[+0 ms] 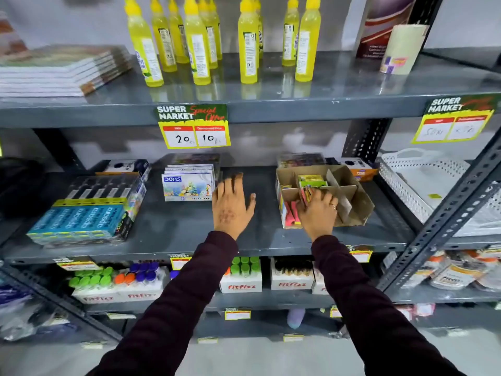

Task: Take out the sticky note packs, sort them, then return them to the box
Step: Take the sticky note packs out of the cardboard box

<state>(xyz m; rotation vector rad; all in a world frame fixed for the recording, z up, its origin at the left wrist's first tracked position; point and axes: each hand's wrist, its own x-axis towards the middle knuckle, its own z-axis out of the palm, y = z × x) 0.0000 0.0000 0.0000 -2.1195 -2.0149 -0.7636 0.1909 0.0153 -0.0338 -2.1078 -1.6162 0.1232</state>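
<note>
A brown cardboard box (355,204) with inner dividers stands on the middle grey shelf (176,229), right of centre. Sticky note packs (291,215) in pink, yellow and green fill its left compartments; one green-topped pack (311,181) stands further back. My right hand (318,210) reaches into the box, its fingers closed around several upright packs in the middle compartment. My left hand (231,204) hovers flat over the bare shelf to the left of the box, fingers spread, holding nothing.
DOMS colour boxes (187,185) stand just left of my left hand. Blue Apsara packs (81,218) lie at the shelf's left. A white plastic basket (423,183) sits right of the box. Yellow bottles (200,42) line the shelf above; Fitfizz boxes (241,286) fill the one below.
</note>
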